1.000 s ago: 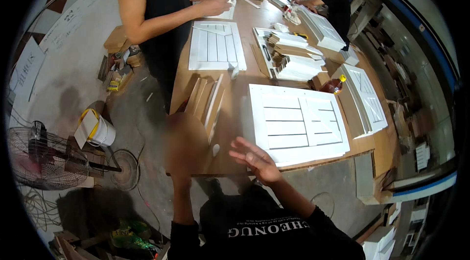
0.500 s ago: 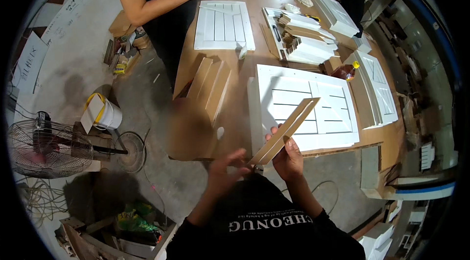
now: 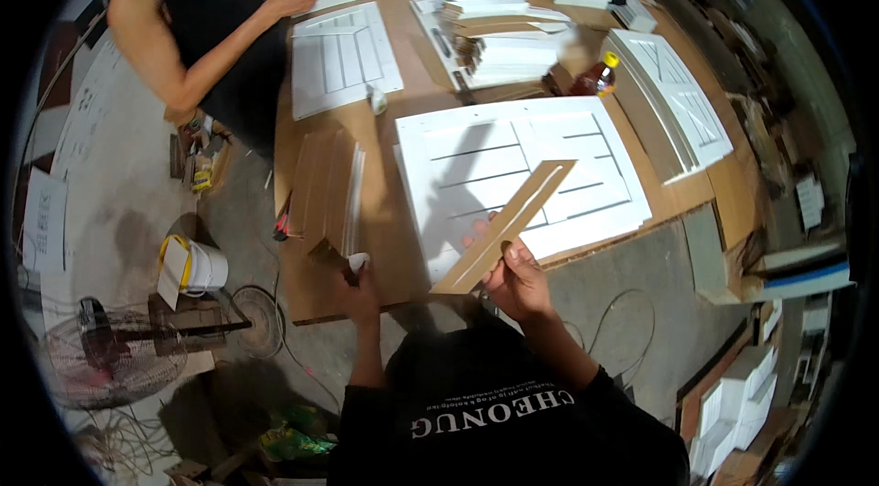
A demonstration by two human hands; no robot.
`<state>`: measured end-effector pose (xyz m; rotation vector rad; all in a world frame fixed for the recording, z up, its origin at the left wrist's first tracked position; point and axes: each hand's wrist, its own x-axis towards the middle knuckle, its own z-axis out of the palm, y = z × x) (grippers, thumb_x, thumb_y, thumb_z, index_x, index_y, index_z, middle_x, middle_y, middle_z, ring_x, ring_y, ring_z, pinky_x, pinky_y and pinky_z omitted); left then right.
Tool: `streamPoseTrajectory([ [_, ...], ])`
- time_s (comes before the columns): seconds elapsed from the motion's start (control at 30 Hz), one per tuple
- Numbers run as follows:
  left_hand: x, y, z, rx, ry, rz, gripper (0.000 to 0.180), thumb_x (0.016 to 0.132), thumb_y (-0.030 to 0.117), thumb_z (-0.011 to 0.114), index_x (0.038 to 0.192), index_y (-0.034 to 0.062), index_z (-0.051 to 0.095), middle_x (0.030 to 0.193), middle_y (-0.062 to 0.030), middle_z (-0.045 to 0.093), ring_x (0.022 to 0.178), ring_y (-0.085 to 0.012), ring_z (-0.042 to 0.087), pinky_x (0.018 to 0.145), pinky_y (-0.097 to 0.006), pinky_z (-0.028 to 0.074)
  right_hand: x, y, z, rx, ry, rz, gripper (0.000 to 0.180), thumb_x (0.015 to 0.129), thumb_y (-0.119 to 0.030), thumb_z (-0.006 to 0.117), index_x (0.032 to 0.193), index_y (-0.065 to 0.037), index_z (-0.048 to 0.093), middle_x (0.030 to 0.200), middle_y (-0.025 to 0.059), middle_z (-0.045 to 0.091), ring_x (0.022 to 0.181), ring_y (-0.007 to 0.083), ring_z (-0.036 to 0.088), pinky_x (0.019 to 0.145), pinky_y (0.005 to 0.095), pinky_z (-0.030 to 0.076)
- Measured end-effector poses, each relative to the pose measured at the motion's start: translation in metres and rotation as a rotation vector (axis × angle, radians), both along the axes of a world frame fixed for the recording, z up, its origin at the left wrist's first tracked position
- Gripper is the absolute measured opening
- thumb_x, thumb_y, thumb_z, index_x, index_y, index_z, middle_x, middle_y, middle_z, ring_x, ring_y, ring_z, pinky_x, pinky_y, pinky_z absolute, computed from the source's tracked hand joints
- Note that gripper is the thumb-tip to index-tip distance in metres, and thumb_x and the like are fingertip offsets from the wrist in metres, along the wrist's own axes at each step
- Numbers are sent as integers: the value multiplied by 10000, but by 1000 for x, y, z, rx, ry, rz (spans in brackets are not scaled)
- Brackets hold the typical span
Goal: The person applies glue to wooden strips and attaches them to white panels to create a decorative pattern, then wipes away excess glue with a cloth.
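Observation:
My right hand (image 3: 520, 280) is closed on a brown strip of board (image 3: 504, 228), thumb on its face. The strip is tilted up to the right, and a white line runs along its length. My left hand (image 3: 362, 292) is at the table's front edge, fingers curled around a small thing with a white end (image 3: 358, 261); its kind is unclear. A dark brown piece (image 3: 328, 253) lies just beyond those fingers. Behind the held strip, white slotted panels (image 3: 476, 156) lie stacked. More brown strips (image 3: 316, 179) lie together beyond my left hand.
A red-handled tool (image 3: 283, 221) lies by the table's left edge. Farther back are a white panel (image 3: 343, 56), a pile of white and brown strips (image 3: 513, 56) and a yellow-capped bottle (image 3: 597, 76). A co-worker (image 3: 192, 19) stands at left. A fan (image 3: 110, 349) stands on the floor.
My left hand has left the strip's lower end and moved left to the small white-ended thing on the table. My right hand still holds the strip. The view has shifted.

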<state>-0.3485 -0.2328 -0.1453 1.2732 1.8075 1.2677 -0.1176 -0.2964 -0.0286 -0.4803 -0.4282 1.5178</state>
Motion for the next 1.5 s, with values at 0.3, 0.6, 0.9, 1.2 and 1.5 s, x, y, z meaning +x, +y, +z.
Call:
streamPoseTrajectory([
  [0.3, -11, -39, 80, 16, -331, -290, 176, 790, 0, 640, 959, 0, 589, 904, -56, 598, 838, -118, 554, 753, -254, 447, 0, 3, 2, 11, 43, 26, 487, 941, -210, 446, 1351, -16, 271, 1316, 135, 411, 1229, 269, 418, 1040, 391, 341],
  [0.6, -8, -40, 168, 164, 164, -635, 213, 763, 16, 631, 975, 30, 643, 839, -111, 605, 773, -212, 588, 660, -274, 452, -12, 16, 0, 62, 58, 15, 450, 956, -193, 405, 1350, -12, 284, 1316, 148, 424, 1238, 269, 415, 1053, 386, 331],
  [0.9, -7, -32, 171, 127, 211, -702, 166, 789, 45, 617, 953, 28, 637, 802, -129, 614, 707, -265, 597, 613, -319, 465, -13, 20, 6, 56, 49, -23, 432, 951, -206, 436, 1334, -32, 338, 1319, 142, 439, 1234, 269, 427, 1047, 385, 344],
  [1.2, -9, -23, 174, 131, 316, -728, 170, 789, 40, 611, 957, 21, 623, 799, -143, 601, 700, -293, 591, 613, -339, 464, -13, 25, 4, 37, 30, -44, 426, 950, -221, 443, 1325, -39, 353, 1317, 128, 445, 1231, 255, 432, 1034, 380, 358],
  [1.5, -9, -21, 175, 126, 315, -721, 168, 793, 51, 603, 958, 22, 621, 795, -144, 600, 701, -301, 590, 614, -349, 461, -13, 27, 3, 44, 31, -7, 482, 948, -191, 429, 1379, -40, 274, 1354, 128, 393, 1239, 266, 410, 1045, 391, 336],
])
